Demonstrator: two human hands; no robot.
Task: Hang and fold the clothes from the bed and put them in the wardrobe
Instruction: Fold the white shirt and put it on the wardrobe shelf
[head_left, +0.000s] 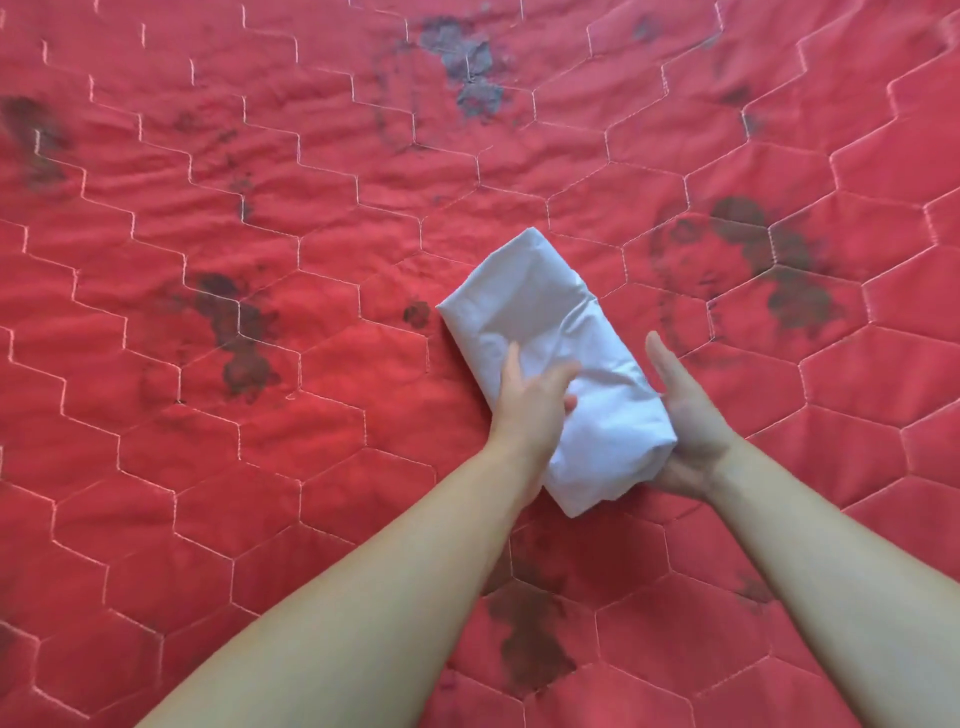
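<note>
Pressing folded white cloth (556, 364) on red quilted bedspread (260, 234) | left hand (535, 400) flat on top, fingers released | right hand (685, 415) straight-fingered against its side

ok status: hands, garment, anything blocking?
Left hand flat on folded white garment. Right hand open against its side. Red quilt around it, nothing blocking.

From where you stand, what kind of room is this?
Probably a bedroom, seen looking down on a bed. A red quilted bedcover with hexagon stitching fills the view, and the left hand and right hand handle a folded white garment on it.
</note>
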